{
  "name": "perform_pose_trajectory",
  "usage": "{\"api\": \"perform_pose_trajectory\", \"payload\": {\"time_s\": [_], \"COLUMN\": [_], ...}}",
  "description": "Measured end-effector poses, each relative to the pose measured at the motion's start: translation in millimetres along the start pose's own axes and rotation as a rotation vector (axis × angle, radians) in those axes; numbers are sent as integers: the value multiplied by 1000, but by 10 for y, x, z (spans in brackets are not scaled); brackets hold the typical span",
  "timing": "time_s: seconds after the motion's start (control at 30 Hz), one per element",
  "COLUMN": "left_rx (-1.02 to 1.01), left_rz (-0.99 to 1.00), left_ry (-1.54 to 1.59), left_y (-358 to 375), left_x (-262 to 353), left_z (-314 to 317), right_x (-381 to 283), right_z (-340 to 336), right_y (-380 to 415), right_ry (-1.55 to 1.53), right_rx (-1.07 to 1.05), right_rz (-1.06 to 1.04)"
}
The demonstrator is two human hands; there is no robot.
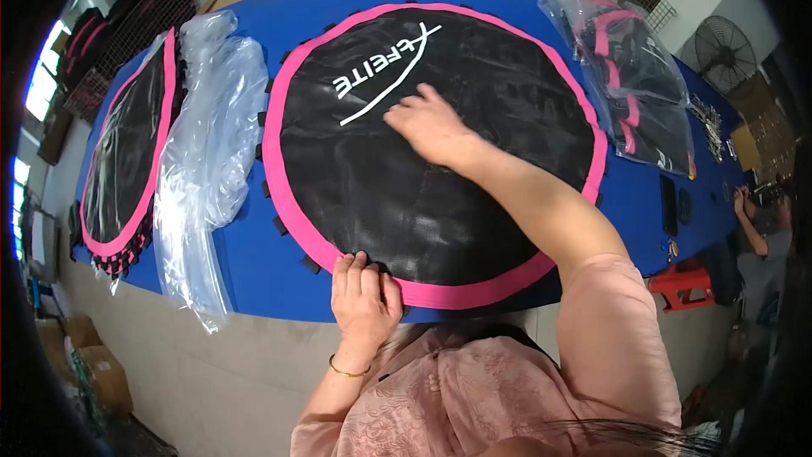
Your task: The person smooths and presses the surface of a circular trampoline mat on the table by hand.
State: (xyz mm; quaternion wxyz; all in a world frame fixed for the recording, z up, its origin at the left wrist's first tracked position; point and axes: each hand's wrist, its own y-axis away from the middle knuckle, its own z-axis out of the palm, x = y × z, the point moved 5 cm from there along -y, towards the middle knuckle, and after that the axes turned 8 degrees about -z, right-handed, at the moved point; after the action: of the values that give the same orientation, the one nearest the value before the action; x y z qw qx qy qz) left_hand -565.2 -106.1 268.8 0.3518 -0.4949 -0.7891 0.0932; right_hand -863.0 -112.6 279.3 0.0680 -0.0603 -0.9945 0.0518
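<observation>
A round black trampoline mat (440, 195) with a pink border and white lettering lies flat on the blue table. Small black tabs stick out around its edge. My right hand (430, 129) is over the mat below the lettering, palm down, fingers apart and somewhat bent, slightly blurred. At the near edge, my left hand (364, 303) rests on the pink border, its fingers laid over it and the thumb off to the side. A bracelet circles the left wrist.
Clear plastic bags (207, 135) lie left of the mat, beside a wrapped pink-edged mat (131, 152). More bagged pink-and-black pieces (634, 76) sit at right. Small metal parts (709, 127) and a black phone-like object (668, 203) lie near a red stool (681, 288). Another person's arm (748, 220) shows far right.
</observation>
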Motion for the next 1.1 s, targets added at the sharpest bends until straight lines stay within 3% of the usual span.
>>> {"api": "perform_pose_trajectory", "payload": {"time_s": [0.13,0.2,0.37,0.6,0.73,0.8,0.9,1.0,1.1], "left_rx": [-13,-10,-4,15,11,0,-90,-39,-84], "left_rz": [-3,16,7,20,20,29,-46,28,-15], "left_ry": [-11,-7,-6,9,3,4,-28,-195,-249], "left_y": [8,4,9,8,8,-12,-15,-112,-155], "left_x": [4,1,-2,14,2,15,-77,-124,-321], "left_z": [6,7,19,10,13,6,29,-40,-62], "right_x": [850,1256,766,-159,-792,-1052,-1219,-1147,-905], "right_z": [-85,124,-111,-402,-578,-517,-463,-533,-542], "right_y": [706,1089,1328,2033,2190,2261,2326,2408,2573], "right_ry": [104,18,-2,-38,-221,-217,-201,-199,-138], "right_rx": [-145,148,-120,-13,57,226,271,287,220], "right_rz": [305,354,304,130,66,-1,56,117,307]}}
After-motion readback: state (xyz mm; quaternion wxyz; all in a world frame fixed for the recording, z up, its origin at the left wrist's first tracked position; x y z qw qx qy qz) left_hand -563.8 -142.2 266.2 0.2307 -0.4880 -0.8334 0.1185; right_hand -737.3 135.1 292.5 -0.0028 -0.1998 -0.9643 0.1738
